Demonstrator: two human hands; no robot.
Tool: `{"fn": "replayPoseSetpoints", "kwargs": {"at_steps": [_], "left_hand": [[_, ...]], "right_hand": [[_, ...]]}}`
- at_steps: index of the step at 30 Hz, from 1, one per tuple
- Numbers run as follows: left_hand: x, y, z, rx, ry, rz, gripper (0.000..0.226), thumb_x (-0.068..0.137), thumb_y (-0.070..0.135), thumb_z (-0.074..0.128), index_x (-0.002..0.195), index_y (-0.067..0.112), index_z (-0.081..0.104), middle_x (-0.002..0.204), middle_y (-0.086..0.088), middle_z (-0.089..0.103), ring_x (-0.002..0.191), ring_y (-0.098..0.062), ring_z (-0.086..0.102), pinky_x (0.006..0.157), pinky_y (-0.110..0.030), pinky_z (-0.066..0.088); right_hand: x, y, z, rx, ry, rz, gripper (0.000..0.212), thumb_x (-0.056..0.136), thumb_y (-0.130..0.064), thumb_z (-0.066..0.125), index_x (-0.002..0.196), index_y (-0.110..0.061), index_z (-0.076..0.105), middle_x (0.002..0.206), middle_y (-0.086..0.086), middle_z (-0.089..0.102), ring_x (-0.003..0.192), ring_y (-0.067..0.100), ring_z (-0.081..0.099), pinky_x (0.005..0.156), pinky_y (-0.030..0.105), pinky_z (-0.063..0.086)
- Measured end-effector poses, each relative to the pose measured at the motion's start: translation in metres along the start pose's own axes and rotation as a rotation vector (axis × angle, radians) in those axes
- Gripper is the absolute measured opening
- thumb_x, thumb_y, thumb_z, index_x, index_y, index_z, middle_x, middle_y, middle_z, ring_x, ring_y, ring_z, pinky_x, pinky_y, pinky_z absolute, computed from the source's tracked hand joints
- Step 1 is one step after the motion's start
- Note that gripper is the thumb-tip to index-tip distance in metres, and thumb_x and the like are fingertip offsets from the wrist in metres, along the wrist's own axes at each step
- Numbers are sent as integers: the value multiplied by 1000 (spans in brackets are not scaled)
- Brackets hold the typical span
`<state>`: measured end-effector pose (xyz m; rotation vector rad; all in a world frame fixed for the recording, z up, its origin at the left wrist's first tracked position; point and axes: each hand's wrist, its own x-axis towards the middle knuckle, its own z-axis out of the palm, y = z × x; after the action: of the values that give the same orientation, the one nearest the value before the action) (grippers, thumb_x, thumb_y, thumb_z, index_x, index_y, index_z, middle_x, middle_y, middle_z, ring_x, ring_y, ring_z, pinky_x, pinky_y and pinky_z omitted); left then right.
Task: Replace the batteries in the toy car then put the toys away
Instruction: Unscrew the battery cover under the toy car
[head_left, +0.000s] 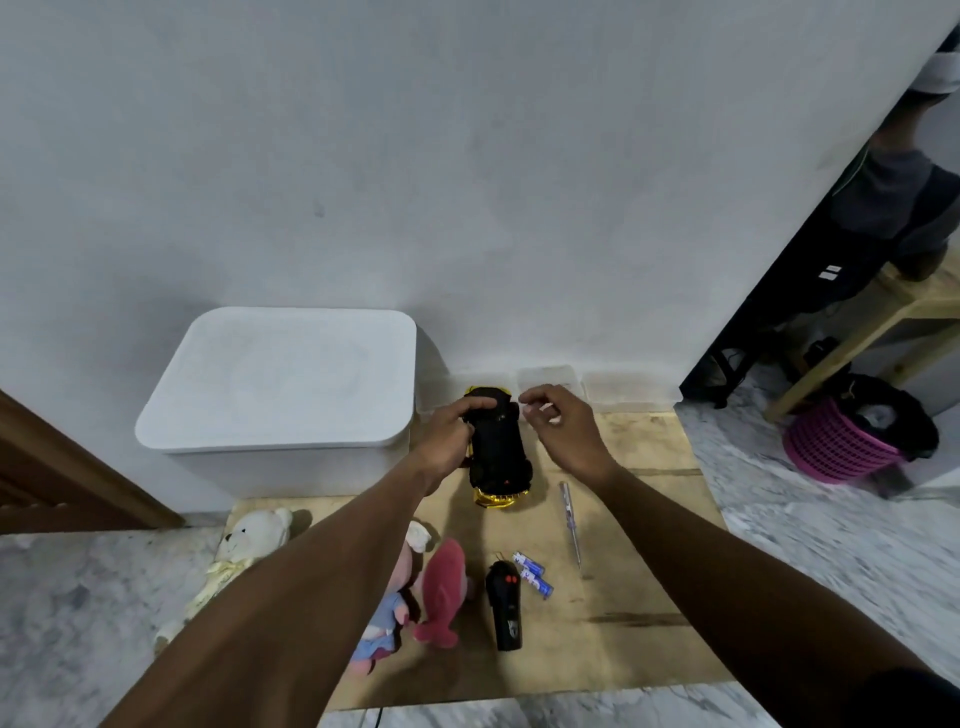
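Note:
A gold toy car (500, 457) lies upside down on the wooden board (639, 525), its black underside facing up. My left hand (451, 435) grips its far left side. My right hand (561, 428) hovers just right of the car, thumb and forefinger pinched together; whether something tiny sits between them I cannot tell. A screwdriver (570, 519) lies on the board right of the car. Two blue-and-white batteries (532, 574) rest beside a black remote control (504, 610). A pink plush fish (441, 592), a pink pig plush (392, 618) and a white teddy bear (236, 551) lie to the left.
A white lidded storage box (280, 384) stands against the wall, left of the car. Clear small containers (548, 379) sit by the wall behind the car. A pink basket (841, 447) and a wooden stool (852, 332) are at the right. A wooden door (62, 478) is at left.

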<state>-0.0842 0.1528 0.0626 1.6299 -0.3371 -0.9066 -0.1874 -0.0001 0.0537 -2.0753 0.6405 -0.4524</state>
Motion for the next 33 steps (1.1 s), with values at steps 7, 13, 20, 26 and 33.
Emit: {"fn": "replayPoseSetpoints", "kwargs": {"at_steps": [7, 13, 20, 26, 33], "left_hand": [[-1, -1, 2, -9, -2, -22, 55, 93, -8, 25, 123, 16, 64, 129, -14, 55, 113, -33, 56, 73, -39, 55], [-5, 2, 3, 42, -35, 2, 54, 93, -9, 22, 124, 5, 62, 116, -11, 56, 93, -20, 55, 70, -31, 51], [-4, 5, -2, 60, -18, 14, 53, 93, -10, 22, 121, 3, 65, 113, -11, 60, 89, -17, 58, 60, -23, 49], [1, -1, -10, 82, -26, 38, 51, 93, -7, 25, 116, 9, 68, 113, -9, 63, 95, -20, 59, 70, -30, 52], [-2, 9, -9, 65, -59, 36, 53, 92, -7, 23, 108, 14, 69, 108, -8, 63, 88, -18, 60, 70, -30, 51]], "right_hand": [[-23, 75, -8, -430, -250, 420, 31, 83, -12, 71, 114, -10, 66, 115, 10, 68, 105, 28, 65, 87, 36, 53], [-47, 96, 17, -462, -271, 538, 44, 80, -14, 76, 118, -10, 54, 113, 15, 63, 94, 29, 61, 74, 31, 49], [-42, 104, 21, -481, -247, 561, 54, 83, -8, 71, 131, -9, 46, 118, 18, 62, 102, 32, 61, 77, 30, 47], [-35, 102, 14, -321, -230, 585, 69, 83, -4, 70, 146, -11, 42, 129, 20, 58, 111, 35, 61, 78, 32, 51], [6, 29, -26, 148, 49, 358, 60, 84, 3, 66, 134, -28, 54, 92, 14, 66, 62, 23, 68, 50, 34, 57]]}}
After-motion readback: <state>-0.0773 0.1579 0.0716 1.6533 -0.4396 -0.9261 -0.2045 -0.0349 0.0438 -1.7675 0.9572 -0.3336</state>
